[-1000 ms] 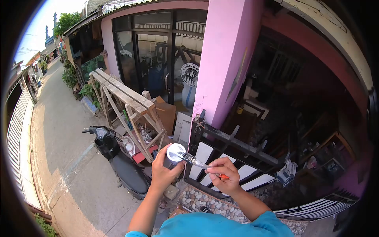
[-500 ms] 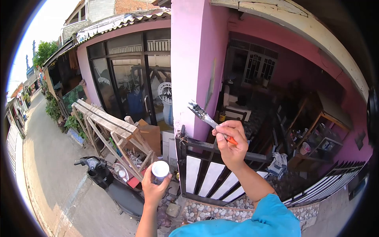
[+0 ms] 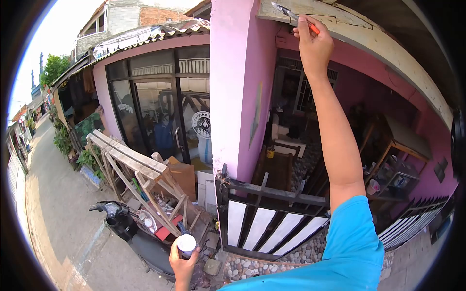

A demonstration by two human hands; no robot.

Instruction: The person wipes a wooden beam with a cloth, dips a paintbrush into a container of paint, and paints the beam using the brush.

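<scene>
High up at the top of the view, my right hand grips a paintbrush by its orange-ended handle. The bristles look dark with white paint on them and lie over the whitish beam under the roof edge; whether they touch it I cannot tell. Low down, my left hand is wrapped round a small cup with white at its top. Next to the beam rises a pink pillar.
Below is a black and white metal gate. Left of it stand a wooden sawhorse-like frame and a parked motorbike. Glass doors lie behind them. Stony ground runs along the gate; a road passes at far left.
My right hand has risen with the paintbrush from beside the pillar to the beam, the arm now stretched upward. My left hand with the cup has dropped lower and slightly left.
</scene>
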